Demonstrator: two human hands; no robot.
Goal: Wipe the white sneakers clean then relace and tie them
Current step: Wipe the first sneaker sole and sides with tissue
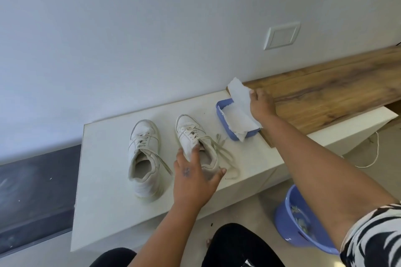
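Note:
Two white sneakers stand side by side on a white bench (104, 191), toes pointing toward the wall. The left sneaker (144, 154) has its laces loose. The right sneaker (191, 134) has long untied laces (225, 154) trailing to the right. My left hand (195, 178) grips the right sneaker at its opening, fingers over the tongue and thumb at the heel side. My right hand (261, 104) pinches a white paper wipe (240, 104) and lifts it from a blue tray (225, 123) that holds more white paper.
A wooden shelf (336, 91) runs along the wall at the right, above the bench. A blue bucket (290, 219) with scraps in it stands on the floor at the lower right. A white cord (376, 151) lies on the floor. My knees in black trousers (238, 245) are below.

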